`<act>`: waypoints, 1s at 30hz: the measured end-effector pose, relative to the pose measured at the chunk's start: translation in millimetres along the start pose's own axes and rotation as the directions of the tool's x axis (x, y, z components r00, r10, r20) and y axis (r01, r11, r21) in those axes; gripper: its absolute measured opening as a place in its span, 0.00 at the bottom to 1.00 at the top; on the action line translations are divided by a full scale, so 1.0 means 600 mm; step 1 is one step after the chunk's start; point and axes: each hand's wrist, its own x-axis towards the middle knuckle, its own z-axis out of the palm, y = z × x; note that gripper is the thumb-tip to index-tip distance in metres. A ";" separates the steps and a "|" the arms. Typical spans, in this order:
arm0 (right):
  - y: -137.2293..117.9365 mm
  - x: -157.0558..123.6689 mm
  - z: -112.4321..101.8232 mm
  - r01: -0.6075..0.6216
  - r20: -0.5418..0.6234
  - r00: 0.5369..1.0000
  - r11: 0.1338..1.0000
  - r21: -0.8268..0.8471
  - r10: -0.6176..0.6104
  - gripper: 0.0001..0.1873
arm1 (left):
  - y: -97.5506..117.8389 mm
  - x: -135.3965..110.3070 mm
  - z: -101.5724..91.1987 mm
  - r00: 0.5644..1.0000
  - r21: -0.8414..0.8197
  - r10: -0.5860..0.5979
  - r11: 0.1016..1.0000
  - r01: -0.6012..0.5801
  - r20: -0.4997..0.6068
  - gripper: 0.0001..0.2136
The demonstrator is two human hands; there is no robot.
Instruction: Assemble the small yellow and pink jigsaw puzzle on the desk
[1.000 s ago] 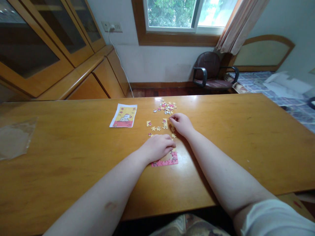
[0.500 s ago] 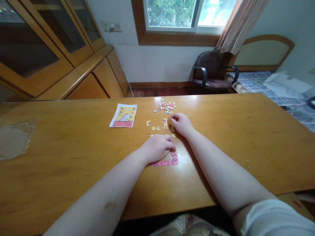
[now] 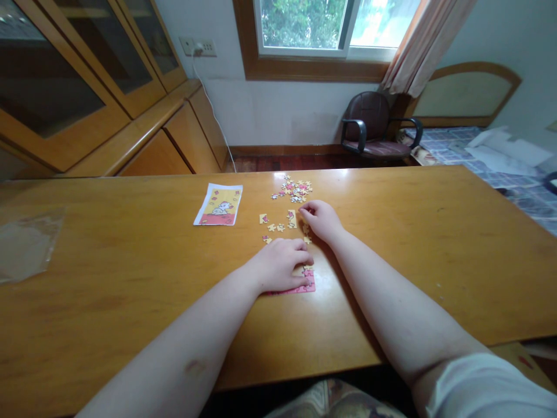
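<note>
My left hand lies over the joined pink part of a jigsaw puzzle. Its thumb and fingers are spread apart, with the thumb on the pink pieces and the other fingertips by the upper right corner. Farther up, my right hand rests on the table, thumb and forefinger closed together. Whatever they may pinch is too small to make out. Left of those fingertips are two joined yellow pieces. Loose yellow pieces lie above my left hand, and a corner piece sits farther left.
A heap of puzzle pieces lies near the far edge of the wooden table. To its left is a picture card with a white animal. A clear plastic bag is at far left. An armchair stands beyond the table.
My left thumb has moved down and out onto the pink pieces, opening the hand from its closer grip at the puzzle's upper right. My right hand has stayed in place.
</note>
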 end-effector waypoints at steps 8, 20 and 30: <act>-0.004 -0.001 -0.002 -0.009 0.005 1.000 1.000 0.008 0.009 0.11 | 0.000 0.000 0.000 0.999 -0.031 0.024 0.999 -0.024 -0.021 0.12; -0.006 -0.002 -0.003 -0.013 0.005 1.000 1.000 0.007 0.013 0.11 | -0.003 0.002 0.000 0.992 0.043 -0.053 0.997 0.058 -0.114 0.12; -0.001 0.000 0.001 -0.015 0.004 1.000 1.000 0.006 0.015 0.10 | -0.018 0.003 0.008 0.962 0.085 -0.167 0.978 0.189 -0.215 0.10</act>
